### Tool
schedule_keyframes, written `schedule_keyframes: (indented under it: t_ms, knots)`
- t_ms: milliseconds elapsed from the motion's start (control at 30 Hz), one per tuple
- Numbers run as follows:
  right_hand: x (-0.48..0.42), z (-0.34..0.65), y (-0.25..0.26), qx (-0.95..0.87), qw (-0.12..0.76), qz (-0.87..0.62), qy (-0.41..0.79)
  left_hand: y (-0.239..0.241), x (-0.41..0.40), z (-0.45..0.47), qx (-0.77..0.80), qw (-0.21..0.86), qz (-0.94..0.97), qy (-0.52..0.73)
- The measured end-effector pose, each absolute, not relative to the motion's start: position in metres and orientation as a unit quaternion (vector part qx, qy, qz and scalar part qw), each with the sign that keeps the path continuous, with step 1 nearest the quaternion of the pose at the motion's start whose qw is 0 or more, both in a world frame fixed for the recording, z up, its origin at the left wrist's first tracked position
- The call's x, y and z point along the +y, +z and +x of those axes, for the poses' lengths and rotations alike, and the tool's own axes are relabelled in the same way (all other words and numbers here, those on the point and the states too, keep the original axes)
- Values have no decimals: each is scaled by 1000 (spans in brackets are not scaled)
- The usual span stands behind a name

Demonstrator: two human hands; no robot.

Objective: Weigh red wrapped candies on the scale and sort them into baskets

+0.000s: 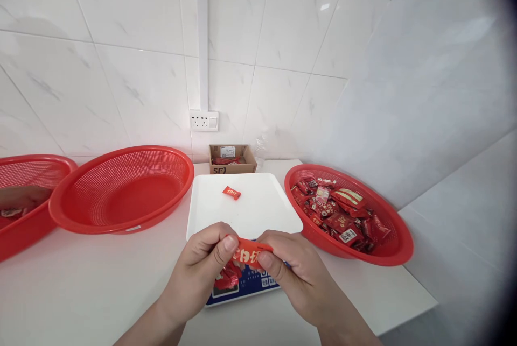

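Both my hands meet over the front of a blue scale with a white square tray on top. My left hand and my right hand pinch the two ends of one red candy packet between thumb and fingers. More red packets are tucked under my left palm. A single red packet lies on the tray near its far edge.
A red mesh basket at the right holds several red packets. An empty red basket sits left of the tray, and another red basket at the far left edge. A small cardboard box stands against the tiled wall under a socket.
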State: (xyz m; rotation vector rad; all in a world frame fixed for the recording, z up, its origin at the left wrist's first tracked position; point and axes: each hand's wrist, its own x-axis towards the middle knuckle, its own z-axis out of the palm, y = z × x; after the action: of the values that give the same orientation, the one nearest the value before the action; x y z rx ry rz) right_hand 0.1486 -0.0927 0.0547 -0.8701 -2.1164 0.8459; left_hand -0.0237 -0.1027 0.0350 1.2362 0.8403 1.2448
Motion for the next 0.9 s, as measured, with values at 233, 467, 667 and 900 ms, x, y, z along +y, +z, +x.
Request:
schedule_keyframes:
  t_ms: [233,467,667,900]
  knots:
    - [-94,149,56,-779,350,-325,405,33,-99,-22,303,660,482,490]
    - [-92,150,54,-740,376,-342,441,36,-97,-27,328,602,579,441]
    - [-92,144,51,-753,371,-351,416,38,-98,-24,359,535,615,454]
    - [-91,147,51,-761,337,-366,417,38,-97,-30,399,496,653,411]
